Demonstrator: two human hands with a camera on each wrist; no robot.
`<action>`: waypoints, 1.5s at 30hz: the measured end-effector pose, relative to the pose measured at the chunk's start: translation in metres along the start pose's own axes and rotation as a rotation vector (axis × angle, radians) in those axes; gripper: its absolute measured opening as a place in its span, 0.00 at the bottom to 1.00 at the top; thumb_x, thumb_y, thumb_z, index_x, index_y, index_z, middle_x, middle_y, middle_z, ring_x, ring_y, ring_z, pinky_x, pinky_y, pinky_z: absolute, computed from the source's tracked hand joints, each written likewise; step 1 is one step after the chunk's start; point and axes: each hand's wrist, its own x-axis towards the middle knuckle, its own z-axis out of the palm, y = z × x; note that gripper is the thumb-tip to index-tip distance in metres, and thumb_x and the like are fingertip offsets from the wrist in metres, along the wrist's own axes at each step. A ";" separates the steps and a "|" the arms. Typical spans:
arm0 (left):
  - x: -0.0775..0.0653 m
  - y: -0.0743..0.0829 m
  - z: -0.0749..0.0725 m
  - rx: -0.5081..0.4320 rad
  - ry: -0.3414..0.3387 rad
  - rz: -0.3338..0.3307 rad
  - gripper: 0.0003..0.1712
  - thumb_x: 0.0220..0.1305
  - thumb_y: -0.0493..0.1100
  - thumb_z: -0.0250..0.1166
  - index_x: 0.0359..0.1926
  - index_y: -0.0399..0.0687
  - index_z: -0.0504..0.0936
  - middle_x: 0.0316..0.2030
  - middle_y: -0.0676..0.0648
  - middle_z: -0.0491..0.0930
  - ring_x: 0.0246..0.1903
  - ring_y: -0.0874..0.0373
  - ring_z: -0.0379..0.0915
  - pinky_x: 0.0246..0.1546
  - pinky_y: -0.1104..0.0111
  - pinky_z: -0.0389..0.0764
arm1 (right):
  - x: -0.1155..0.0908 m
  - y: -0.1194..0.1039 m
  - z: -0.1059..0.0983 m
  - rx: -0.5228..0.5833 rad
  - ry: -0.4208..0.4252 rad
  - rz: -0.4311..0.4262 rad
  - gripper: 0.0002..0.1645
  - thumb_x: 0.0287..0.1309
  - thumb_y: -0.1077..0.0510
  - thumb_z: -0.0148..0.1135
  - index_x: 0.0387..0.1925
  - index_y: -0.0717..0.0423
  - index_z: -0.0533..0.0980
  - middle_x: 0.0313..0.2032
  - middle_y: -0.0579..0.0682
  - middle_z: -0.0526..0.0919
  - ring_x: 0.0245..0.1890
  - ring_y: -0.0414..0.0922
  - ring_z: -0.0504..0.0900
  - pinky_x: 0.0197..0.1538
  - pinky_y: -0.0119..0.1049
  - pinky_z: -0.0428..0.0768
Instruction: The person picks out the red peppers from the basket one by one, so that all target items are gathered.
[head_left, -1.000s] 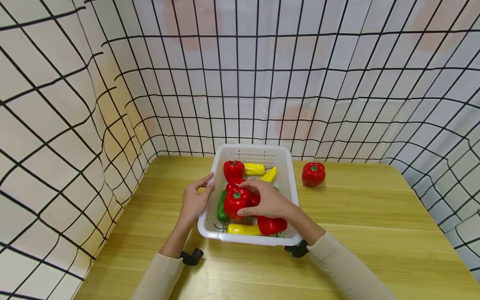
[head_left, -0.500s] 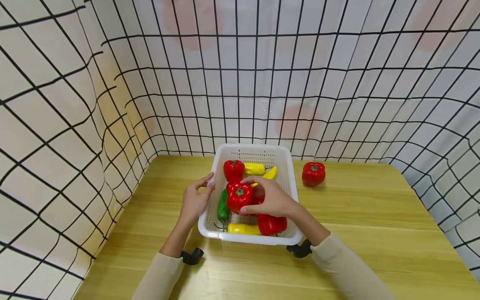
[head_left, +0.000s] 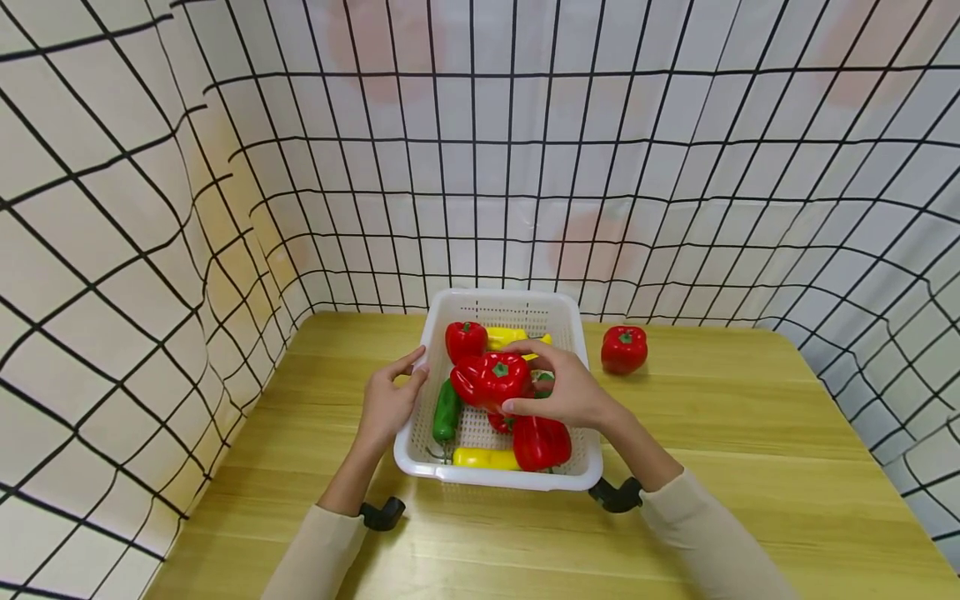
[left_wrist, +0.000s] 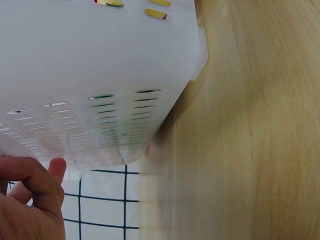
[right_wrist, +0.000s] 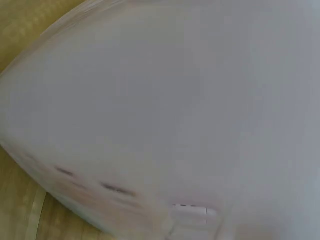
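Right hand [head_left: 572,390]: part-open around the held red pepper [head_left: 500,373], thumb and fingertips pinching its side. Pepper within the white basket [head_left: 498,476], overlapping others; resting or lifted, cannot tell. Left hand [head_left: 388,404]: at left rim, fingers bent; firm grip or light touch, cannot tell. Work judged partway. Other red peppers [head_left: 542,442], a green pepper [head_left: 447,412] and yellow peppers [head_left: 486,458] lie inside; 1 lone red pepper [head_left: 624,349] outside, on table [head_left: 735,433]. Held one not yet released.
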 end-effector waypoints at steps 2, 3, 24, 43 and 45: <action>0.000 0.000 0.000 -0.002 -0.002 0.001 0.22 0.72 0.54 0.64 0.65 0.65 0.82 0.49 0.41 0.81 0.30 0.52 0.83 0.31 0.63 0.90 | -0.002 0.003 -0.004 0.006 0.010 -0.005 0.43 0.49 0.45 0.81 0.66 0.39 0.72 0.64 0.48 0.77 0.61 0.56 0.79 0.55 0.52 0.87; 0.000 0.000 0.001 -0.003 -0.002 0.002 0.22 0.72 0.54 0.64 0.65 0.65 0.82 0.49 0.41 0.81 0.30 0.52 0.83 0.31 0.63 0.90 | -0.004 0.005 -0.006 0.011 0.017 -0.008 0.44 0.49 0.45 0.81 0.67 0.40 0.71 0.64 0.49 0.77 0.61 0.56 0.79 0.56 0.53 0.87; -0.002 0.001 0.001 -0.016 -0.003 0.000 0.21 0.72 0.53 0.65 0.65 0.65 0.82 0.49 0.41 0.82 0.28 0.55 0.81 0.30 0.65 0.89 | -0.040 0.028 -0.070 0.027 0.198 -0.021 0.46 0.54 0.61 0.77 0.72 0.53 0.67 0.68 0.58 0.70 0.62 0.63 0.78 0.55 0.37 0.86; -0.002 0.002 0.003 -0.014 -0.012 -0.007 0.22 0.73 0.53 0.64 0.65 0.65 0.82 0.49 0.40 0.82 0.28 0.52 0.83 0.29 0.63 0.90 | -0.081 0.058 -0.128 -0.095 0.350 0.021 0.45 0.59 0.63 0.74 0.74 0.56 0.64 0.70 0.61 0.67 0.60 0.43 0.76 0.55 0.18 0.79; -0.002 0.003 0.002 -0.015 -0.009 -0.013 0.22 0.73 0.53 0.64 0.65 0.66 0.82 0.48 0.41 0.81 0.29 0.51 0.83 0.28 0.63 0.90 | -0.085 0.061 -0.132 -0.086 0.360 0.021 0.45 0.59 0.64 0.73 0.75 0.56 0.64 0.70 0.62 0.66 0.58 0.37 0.75 0.54 0.18 0.79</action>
